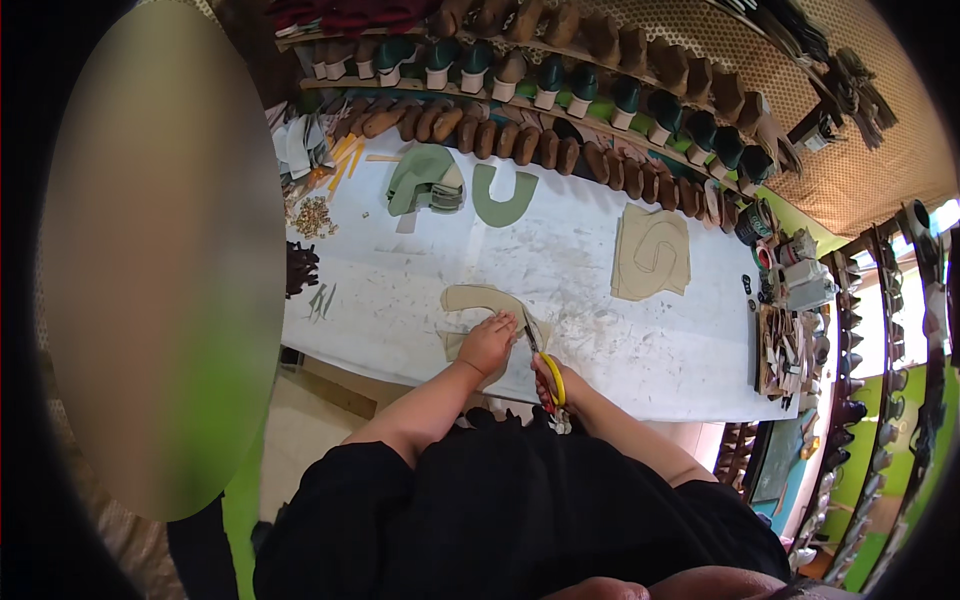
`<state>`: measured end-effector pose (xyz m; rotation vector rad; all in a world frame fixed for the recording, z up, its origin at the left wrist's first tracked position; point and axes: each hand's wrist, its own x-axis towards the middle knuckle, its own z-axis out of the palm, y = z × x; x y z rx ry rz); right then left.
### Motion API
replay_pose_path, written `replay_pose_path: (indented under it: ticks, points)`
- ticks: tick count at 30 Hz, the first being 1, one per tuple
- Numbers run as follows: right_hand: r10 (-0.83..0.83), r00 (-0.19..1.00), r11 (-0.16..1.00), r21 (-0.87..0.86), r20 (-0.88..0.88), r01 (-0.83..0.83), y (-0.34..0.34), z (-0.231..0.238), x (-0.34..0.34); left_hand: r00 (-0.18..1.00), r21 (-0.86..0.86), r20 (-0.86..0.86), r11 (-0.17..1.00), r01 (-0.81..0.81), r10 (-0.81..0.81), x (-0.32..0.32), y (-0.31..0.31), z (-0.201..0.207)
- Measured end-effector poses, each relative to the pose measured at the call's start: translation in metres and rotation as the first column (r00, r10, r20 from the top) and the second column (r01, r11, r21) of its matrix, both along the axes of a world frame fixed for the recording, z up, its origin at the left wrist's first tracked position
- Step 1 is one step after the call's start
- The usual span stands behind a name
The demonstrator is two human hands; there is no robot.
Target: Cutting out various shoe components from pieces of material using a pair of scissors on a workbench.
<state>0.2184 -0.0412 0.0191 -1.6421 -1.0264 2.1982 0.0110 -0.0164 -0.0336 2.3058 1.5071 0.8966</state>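
Observation:
A beige curved piece of sheet material (468, 297) lies near the front edge of the white table, arching over to the right. My left hand (487, 343) is closed on its edge, fingers pressed together; what lies under the palm is hidden. Just to the right, my right hand (545, 384) grips a pair of scissors with yellow handles (557, 382). Their dark blades point away from me and meet the material's right end beside my left fingertips. Some red shows at the lower handle.
Stacked beige sheets with a curved outline (650, 255) rest on the white table (400, 335) at right. Green cut pieces (425, 180) and a green U-shaped piece (503, 196) lie at the back. Shoe lasts (525, 146) line the rear; tools and cans (800, 275) crowd the right edge.

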Motion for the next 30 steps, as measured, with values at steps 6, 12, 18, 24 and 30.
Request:
replay_pose_path:
  ticks: [6,12,18,24,30]
  points:
    - [-0.066,0.998,0.998,0.005,0.008,0.066,0.004,-0.002,-0.005,0.999,-0.034,0.041,0.999,-0.001,0.002,-0.001,-0.002,0.006]
    - [-0.046,0.999,0.998,0.047,0.020,0.045,0.013,-0.004,-0.009,0.999,-0.008,0.030,1.000,0.016,-0.016,-0.001,0.000,0.004]
    - [-0.022,0.999,0.995,0.093,0.044,0.018,0.017,0.017,-0.019,0.998,0.008,0.063,1.000,0.001,-0.001,-0.001,0.000,-0.003]
    - [0.016,0.996,0.985,0.171,0.089,-0.031,0.018,0.007,-0.015,0.996,0.013,0.092,1.000,-0.009,0.008,-0.001,-0.001,-0.003]
    - [0.035,0.969,0.962,0.254,0.245,-0.099,0.022,-0.012,-0.003,0.996,-0.018,0.086,1.000,-0.001,0.002,-0.001,0.000,-0.002]
